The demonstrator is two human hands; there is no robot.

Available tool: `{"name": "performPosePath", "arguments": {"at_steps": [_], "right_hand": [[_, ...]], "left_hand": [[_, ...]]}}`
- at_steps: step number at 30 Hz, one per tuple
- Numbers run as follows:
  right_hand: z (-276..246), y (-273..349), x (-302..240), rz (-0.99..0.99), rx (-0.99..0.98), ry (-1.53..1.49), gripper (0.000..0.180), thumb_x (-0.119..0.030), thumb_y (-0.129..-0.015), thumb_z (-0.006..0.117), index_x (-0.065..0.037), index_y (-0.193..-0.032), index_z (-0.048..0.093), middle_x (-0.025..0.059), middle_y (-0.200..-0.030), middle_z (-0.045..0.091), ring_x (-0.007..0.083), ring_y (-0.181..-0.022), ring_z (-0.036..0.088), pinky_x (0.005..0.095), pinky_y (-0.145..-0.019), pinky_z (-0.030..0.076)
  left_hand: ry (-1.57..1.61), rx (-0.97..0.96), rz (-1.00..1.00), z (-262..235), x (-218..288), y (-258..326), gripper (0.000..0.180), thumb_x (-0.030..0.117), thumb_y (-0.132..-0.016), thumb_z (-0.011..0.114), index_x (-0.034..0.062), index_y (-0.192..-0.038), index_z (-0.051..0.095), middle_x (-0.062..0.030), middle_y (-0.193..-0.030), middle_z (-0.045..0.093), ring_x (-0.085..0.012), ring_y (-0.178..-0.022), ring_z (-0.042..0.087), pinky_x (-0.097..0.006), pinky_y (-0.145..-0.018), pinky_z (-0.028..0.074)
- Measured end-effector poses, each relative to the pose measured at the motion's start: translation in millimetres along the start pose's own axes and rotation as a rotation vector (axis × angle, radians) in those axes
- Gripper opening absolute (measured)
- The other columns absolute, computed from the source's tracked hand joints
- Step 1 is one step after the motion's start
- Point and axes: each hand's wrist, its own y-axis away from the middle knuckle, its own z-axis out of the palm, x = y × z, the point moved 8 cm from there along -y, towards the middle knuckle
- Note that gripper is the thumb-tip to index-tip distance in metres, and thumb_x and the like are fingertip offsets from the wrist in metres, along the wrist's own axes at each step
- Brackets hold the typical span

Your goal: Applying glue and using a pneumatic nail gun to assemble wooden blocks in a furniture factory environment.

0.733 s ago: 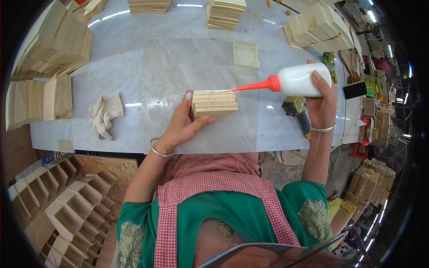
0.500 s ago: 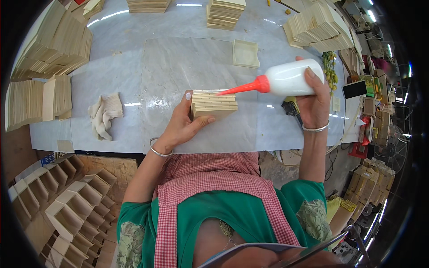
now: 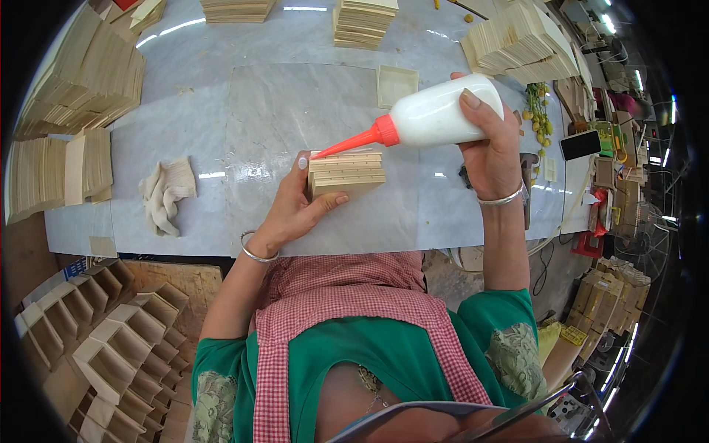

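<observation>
My left hand (image 3: pixel 297 201) grips a small stack of thin wooden pieces (image 3: pixel 347 174) by its left end, thumb along the near side. Small dark dots run in rows along the stack's upper edges. Wrapped round a white squeeze bottle (image 3: pixel 437 112) is my right hand (image 3: pixel 490 144), thumb on top. The bottle lies tilted over the table, its long red nozzle (image 3: pixel 347 144) pointing left and down. The nozzle tip meets or almost meets the stack's far left corner, close to my left fingertips. Whether any liquid comes out is too small to tell.
A crumpled cream cloth (image 3: pixel 169 193) lies left on the marble-look table (image 3: pixel 295 96). Stacks of thin wooden boards (image 3: pixel 81 81) stand at the left, more at the back. A shallow pale tray (image 3: pixel 396 86) sits beyond the bottle. A phone (image 3: pixel 580 145) rests at the right; open wooden boxes (image 3: pixel 111 354) fill the lower left.
My right hand has moved left with the bottle, so the nozzle tip has travelled along the stack's far edge to its left corner. My left hand keeps its hold on the stack.
</observation>
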Motion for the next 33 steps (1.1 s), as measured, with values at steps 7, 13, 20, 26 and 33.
{"name": "performPosePath", "arguments": {"at_steps": [7,13,20,26,33], "right_hand": [[-4,0,-7,-0.032,-0.011,0.044,0.045,-0.019,-0.074,0.070,0.003,-0.109,0.052,0.0085,-0.093,0.058,0.0154,-0.082,0.059,0.0258,-0.072,0.049],[-26,5,-15,-0.065,0.051,0.068,0.045,-0.018,-0.075,0.069,0.004,-0.110,0.052,0.0094,-0.095,0.058,0.0153,-0.084,0.058,0.0255,-0.075,0.048],[-67,14,-22,-0.088,0.115,0.087,0.045,-0.017,-0.075,0.068,0.005,-0.111,0.051,0.0106,-0.096,0.057,0.0168,-0.086,0.057,0.0275,-0.077,0.047],[-68,19,-19,-0.060,0.127,0.069,0.051,-0.020,-0.079,0.062,0.007,-0.119,0.046,0.0134,-0.104,0.054,0.0212,-0.094,0.057,0.0338,-0.084,0.047],[-4,11,-4,-0.006,0.005,-0.006,0.048,-0.020,-0.074,0.069,0.004,-0.111,0.051,0.0092,-0.095,0.057,0.0151,-0.085,0.057,0.0255,-0.074,0.047]], "left_hand": [[0.009,0.000,-0.025,2,-1,-1,0.046,0.014,-0.078,0.070,0.0026,-0.111,0.039,-0.0077,-0.103,0.056,-0.0131,-0.095,0.052,-0.027,-0.083,0.043],[0.017,-0.016,-0.028,1,-5,0,0.046,0.012,-0.077,0.070,0.0038,-0.111,0.040,-0.0072,-0.102,0.056,-0.0140,-0.098,0.051,-0.028,-0.086,0.042],[0.025,-0.018,-0.031,2,0,-1,0.044,0.010,-0.077,0.070,0.0044,-0.109,0.040,-0.0082,-0.104,0.057,-0.0156,-0.099,0.053,-0.029,-0.087,0.043],[0.030,-0.020,-0.014,1,-1,-2,0.044,0.011,-0.077,0.070,0.0044,-0.110,0.041,-0.0082,-0.104,0.057,-0.0150,-0.098,0.053,-0.028,-0.086,0.042],[-0.010,-0.016,0.019,1,-1,-2,0.046,0.017,-0.078,0.071,0.0041,-0.110,0.041,-0.0086,-0.104,0.056,-0.0151,-0.095,0.052,-0.028,-0.083,0.043]]}}
